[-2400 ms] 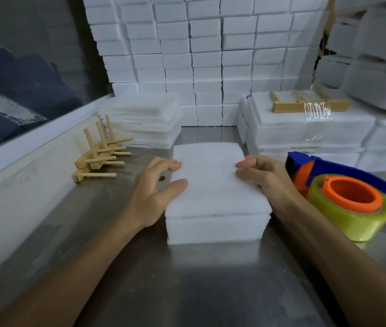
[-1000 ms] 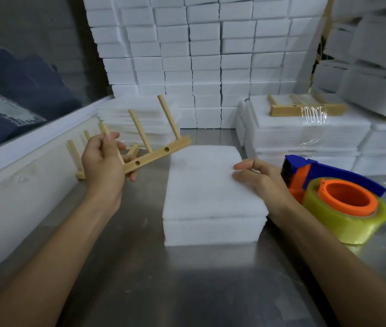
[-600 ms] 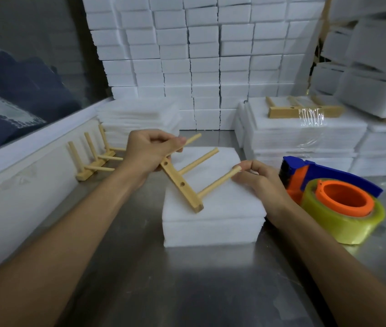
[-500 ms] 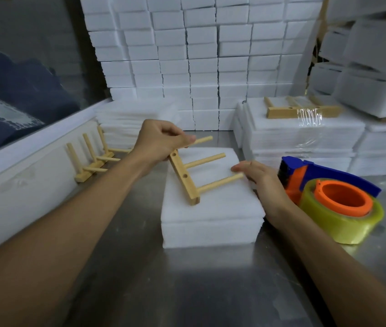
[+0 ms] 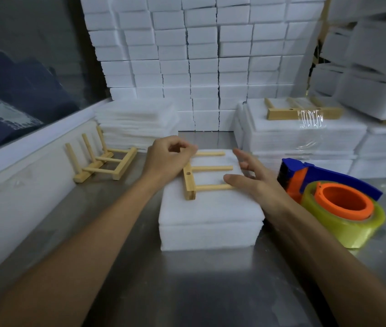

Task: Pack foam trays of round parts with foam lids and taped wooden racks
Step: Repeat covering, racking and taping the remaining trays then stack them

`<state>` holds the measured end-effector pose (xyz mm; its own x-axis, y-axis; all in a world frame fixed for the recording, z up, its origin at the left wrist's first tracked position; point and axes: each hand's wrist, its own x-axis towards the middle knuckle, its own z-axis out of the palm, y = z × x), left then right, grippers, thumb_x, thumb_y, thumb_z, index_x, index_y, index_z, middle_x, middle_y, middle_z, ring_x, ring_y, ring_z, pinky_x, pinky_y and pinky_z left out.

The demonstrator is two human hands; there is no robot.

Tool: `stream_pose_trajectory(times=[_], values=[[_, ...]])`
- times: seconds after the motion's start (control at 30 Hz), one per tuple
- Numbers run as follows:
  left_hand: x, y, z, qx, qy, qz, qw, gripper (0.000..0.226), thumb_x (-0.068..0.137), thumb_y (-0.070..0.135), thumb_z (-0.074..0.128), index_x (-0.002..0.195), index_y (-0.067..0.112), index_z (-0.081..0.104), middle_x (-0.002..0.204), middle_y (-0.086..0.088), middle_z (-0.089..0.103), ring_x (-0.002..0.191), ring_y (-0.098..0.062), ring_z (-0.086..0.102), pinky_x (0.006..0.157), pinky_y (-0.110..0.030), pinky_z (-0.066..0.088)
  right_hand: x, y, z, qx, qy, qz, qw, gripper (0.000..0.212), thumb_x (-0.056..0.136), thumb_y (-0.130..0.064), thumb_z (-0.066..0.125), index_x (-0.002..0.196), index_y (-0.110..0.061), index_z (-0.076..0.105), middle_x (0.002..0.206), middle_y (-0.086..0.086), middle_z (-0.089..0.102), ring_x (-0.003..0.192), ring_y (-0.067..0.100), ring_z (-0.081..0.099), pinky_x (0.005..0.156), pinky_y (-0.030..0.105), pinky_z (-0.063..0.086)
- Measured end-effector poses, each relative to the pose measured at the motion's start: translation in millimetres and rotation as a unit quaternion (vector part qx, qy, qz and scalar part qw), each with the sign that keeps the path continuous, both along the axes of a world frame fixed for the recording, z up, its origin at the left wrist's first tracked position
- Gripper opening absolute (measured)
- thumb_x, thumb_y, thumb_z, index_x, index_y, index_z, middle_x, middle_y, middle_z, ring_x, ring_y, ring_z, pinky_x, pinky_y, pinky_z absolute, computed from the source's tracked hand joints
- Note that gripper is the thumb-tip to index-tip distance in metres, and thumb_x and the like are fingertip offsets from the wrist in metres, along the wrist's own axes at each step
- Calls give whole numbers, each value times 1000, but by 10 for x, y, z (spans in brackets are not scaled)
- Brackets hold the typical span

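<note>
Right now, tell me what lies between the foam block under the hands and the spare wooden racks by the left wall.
In the head view, only bare steel table separates the foam block from the spare racks; the left forearm crosses above it.

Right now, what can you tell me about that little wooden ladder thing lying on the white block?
The wooden rack is pale, unpainted wood: one flat bar with three thin round pegs sticking out to the right, plus a small hole in the bar. It lies flat on top of the white foam lid, towards its far end. The left hand curls over the bar's far end, gripping it. The right hand is spread open, its thumb touching the nearest peg's tip. No tape is on it yet.
</note>
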<state>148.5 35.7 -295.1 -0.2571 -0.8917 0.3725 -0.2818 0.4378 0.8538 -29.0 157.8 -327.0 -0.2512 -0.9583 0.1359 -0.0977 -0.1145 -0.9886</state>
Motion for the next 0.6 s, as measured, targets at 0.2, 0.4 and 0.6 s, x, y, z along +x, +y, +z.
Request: stream_pose_trajectory(times=[0.2, 0.4, 0.6], values=[[292, 132, -302, 118, 88, -142, 979, 71, 75, 50, 70, 140, 30, 50, 130, 20, 59, 122, 0, 54, 92, -15, 44, 4, 19, 14, 8, 79, 1, 997, 30, 80, -39, 74, 108, -49, 69, 126, -8, 44, 112, 6, 47, 85, 20, 40], [316, 208, -329, 117, 88, -145, 979, 49, 75, 53, 73, 122, 48, 62, 140, 15, 54, 131, -2, 46, 114, -34, 35, 2, 26, 37, 25, 102, 3, 994, 40, 73, -51, 74, 112, -49, 68, 127, -8, 42, 112, 7, 47, 81, 18, 39], [344, 259, -284, 130, 57, -198, 970, 64, 61, 59, 74, 123, 53, 58, 147, 7, 46, 136, -18, 43, 115, -47, 32, -29, 21, 59, 43, 150, 6, 988, 40, 81, -48, 69, 121, -46, 63, 127, -8, 39, 109, 6, 45, 77, 16, 37]])
